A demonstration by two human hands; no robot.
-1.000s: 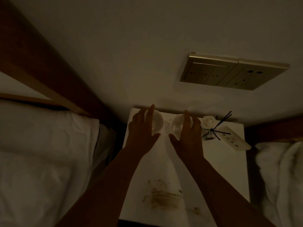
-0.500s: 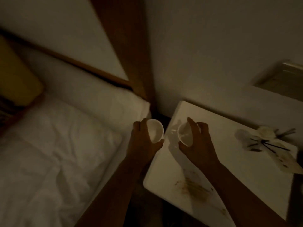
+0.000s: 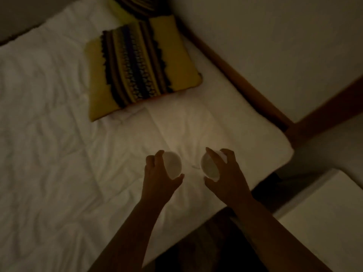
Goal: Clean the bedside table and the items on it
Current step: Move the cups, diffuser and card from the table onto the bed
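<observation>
Low in the middle of the frame, the left hand (image 3: 160,173) has its grip curled round a small white round cup (image 3: 173,164), thumb below and fingers over the top. Just to the right, the right hand (image 3: 225,174) grasps a second small white round cup (image 3: 210,167) the same way, its open mouth turned toward the camera. A thin pale thread or tag seems to lie between the two cups, too dim to make out. Both cups hang over the white rumpled bed sheet (image 3: 59,134); whether either touches it cannot be told. A yellow cushion with a dark patterned stripe (image 3: 141,67) lies on the bed in the upper middle, well apart from the hands.

Only a bare corner of the white bedside counter (image 3: 322,216) shows at the lower right edge, so how dirty or crowded it is cannot be judged. As far as can be seen, the task looks to be at an early stage: the two cups are off the counter and carried over the bed, probably to be parked there. No cloth or wipe is in sight, and nothing shows that any wiping is done. Setting the cups down, clearing whatever else the counter holds, and wiping surface and items all appear to remain.
</observation>
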